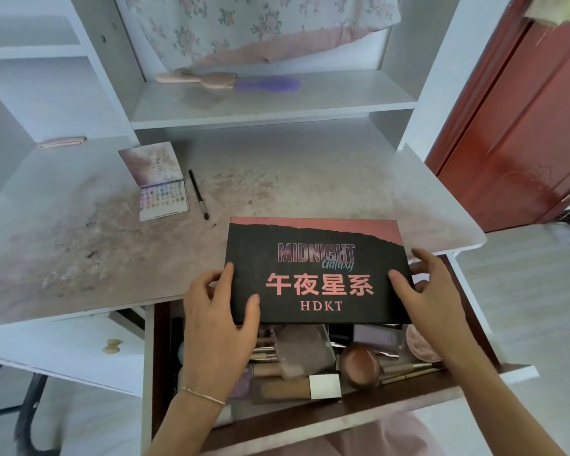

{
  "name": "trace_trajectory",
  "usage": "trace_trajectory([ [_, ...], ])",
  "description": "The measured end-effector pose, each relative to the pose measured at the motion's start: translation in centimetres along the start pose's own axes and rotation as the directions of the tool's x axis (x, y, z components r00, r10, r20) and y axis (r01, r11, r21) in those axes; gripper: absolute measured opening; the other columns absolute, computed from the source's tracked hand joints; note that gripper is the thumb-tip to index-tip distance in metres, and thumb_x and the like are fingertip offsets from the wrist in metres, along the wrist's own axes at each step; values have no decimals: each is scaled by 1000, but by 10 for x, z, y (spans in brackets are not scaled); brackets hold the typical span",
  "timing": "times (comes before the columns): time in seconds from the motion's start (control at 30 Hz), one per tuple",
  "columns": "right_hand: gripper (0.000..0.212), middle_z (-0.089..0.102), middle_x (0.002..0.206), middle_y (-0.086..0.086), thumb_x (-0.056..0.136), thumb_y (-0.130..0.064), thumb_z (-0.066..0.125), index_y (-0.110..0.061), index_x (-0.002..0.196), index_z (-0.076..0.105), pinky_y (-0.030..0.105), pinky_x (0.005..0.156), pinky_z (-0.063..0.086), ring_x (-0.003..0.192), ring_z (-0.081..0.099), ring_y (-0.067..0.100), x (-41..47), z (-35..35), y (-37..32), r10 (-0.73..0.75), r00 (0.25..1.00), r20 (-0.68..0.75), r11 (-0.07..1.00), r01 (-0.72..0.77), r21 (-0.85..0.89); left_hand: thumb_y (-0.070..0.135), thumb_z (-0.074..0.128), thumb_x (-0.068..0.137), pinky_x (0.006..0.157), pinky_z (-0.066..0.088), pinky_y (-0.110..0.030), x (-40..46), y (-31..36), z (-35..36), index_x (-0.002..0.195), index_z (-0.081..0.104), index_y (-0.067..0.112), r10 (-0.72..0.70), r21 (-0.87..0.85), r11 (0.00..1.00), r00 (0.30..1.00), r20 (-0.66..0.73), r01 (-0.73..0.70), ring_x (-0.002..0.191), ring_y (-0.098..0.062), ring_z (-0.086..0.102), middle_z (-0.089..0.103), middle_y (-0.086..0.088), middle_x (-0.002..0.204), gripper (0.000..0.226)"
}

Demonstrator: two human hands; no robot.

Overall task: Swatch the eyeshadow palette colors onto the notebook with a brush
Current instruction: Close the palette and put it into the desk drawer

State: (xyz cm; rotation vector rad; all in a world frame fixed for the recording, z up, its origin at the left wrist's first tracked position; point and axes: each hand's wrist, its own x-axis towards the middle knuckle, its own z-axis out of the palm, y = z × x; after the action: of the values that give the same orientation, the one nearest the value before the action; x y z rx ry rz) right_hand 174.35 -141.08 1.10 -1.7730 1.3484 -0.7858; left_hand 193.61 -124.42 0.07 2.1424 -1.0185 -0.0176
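A black and pink box-like notebook [316,271] printed "MIDNIGHT Galaxy" and "HDKT" lies half on the desk's front edge, half over the open drawer. My left hand [216,320] grips its left edge, thumb on the cover. My right hand [428,291] grips its right edge the same way. Farther back on the desk an open eyeshadow palette [162,199] shows rows of pastel colours, its lid [152,162] standing up. A thin black brush [198,194] lies just right of the palette.
The open drawer [326,419] below the notebook is full of makeup brushes, compacts and tubes. The stained white desk [79,245] has shelves behind, one holding a pink and purple hairbrush [231,81]. A red door [520,126] stands at the right.
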Motion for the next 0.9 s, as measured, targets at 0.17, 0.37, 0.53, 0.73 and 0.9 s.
trace_trajectory([
  [0.17,20,63,87,-8,92,-26,49,-27,111,45,9,52,44,72,63,1,6,-8,5,79,982,171,989,-98,108,14,67,80,79,30,6,-8,2,-1,129,43,18,-179,-283,944,984,-6,170,101,3,38,34,5,118,54],
  [0.37,27,60,87,-4,94,-41,35,-24,85,54,24,64,41,82,56,8,-3,-10,14,161,961,224,986,-165,1,13,68,79,75,34,5,-10,-4,-8,115,50,26,-144,-314,938,989,26,145,95,12,47,44,8,112,42],
  [0.53,24,56,96,-4,94,-38,37,-20,104,48,30,78,41,86,52,8,-9,-12,18,199,946,256,978,-210,13,23,60,86,69,42,-10,-22,-9,-9,118,44,31,-265,-357,881,949,172,311,86,2,56,57,16,96,36],
  [0.73,28,62,98,3,93,-40,37,-18,95,55,30,73,45,94,57,16,-14,-28,21,296,824,483,953,-291,-87,30,58,86,55,47,-10,-26,-23,-20,90,55,28,-281,-348,856,909,306,382,73,-2,64,69,8,73,6],
  [0.9,33,58,106,4,95,-43,34,-16,104,52,33,82,43,98,53,20,-4,-17,28,315,843,436,935,-195,-298,26,57,88,55,45,-4,-27,-35,-10,92,54,23,-297,-307,834,842,450,458,72,0,64,70,7,74,6],
])
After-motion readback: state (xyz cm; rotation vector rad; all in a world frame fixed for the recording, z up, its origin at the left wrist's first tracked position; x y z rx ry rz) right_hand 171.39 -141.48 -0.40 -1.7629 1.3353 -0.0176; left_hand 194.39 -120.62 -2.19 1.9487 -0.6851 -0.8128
